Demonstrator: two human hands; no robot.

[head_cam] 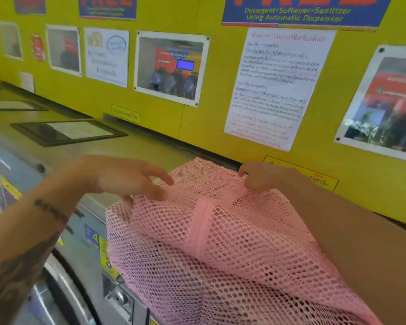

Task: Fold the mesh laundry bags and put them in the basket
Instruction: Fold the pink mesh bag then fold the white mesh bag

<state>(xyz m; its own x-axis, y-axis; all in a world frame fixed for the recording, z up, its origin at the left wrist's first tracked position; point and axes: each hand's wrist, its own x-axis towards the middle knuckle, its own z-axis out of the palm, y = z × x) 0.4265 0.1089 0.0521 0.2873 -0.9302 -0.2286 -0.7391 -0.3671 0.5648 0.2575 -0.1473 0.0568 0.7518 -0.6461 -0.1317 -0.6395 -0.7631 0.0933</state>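
Item: pink mesh laundry bag (220, 242), one seen. I find it draped over the top of a steel washing machine (85, 249) and spilling down the machine's front, just below a yellow wall (197, 118).

Look: open honeycomb netting, soft and limp, with a denser, smoother pink band running down its middle. The cloth lies rumpled in overlapping layers; the holes show darker where layers stack.

Hands: my right hand (258, 177) pinches the bag's far edge between curled fingers and thumb, holding the mesh. My left hand (127, 177) is spread loosely, fingertips touching the netting near the same edge; I cannot tell whether it grips or only rests there.

Surroundings: brushed metal machine tops, flat and dull; glossy paper notices (279, 87) and framed photographs (171, 68) fixed to the wall.

Hidden or unclear: the bag's lower end is cut off by the frame's bottom edge; my right forearm covers its right side. Most wall print is blurred.
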